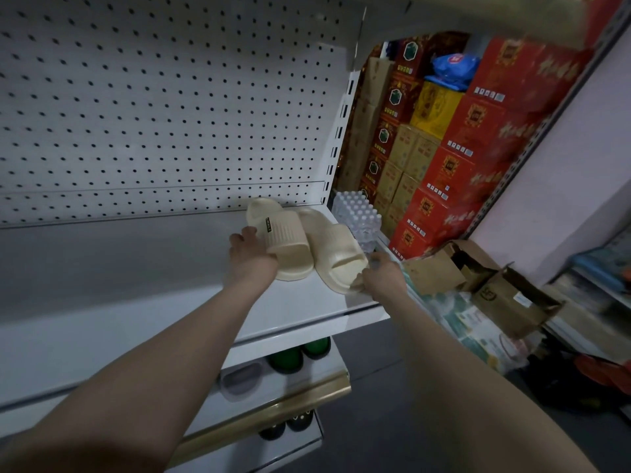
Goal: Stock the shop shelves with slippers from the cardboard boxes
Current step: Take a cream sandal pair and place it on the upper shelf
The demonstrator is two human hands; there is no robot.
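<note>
Two cream slippers lie side by side at the right end of the white shelf (170, 315). My left hand (251, 256) grips the left slipper (283, 233) at its strap, which carries a small dark label. The right slipper (336, 250) is held at its near end by my right hand (384, 276), the fingers curled round its edge. Both slippers rest on the shelf surface with their far ends pointing at the pegboard back. An open cardboard box (485, 278) stands on the floor to the right.
A white pegboard panel (153, 114) backs the shelf. Lower shelves hold green slippers (297, 356) and a grey slipper (240, 380). A pack of water bottles (358, 216) sits just right of the shelf end. Stacked red and brown cartons (461, 138) fill the far right.
</note>
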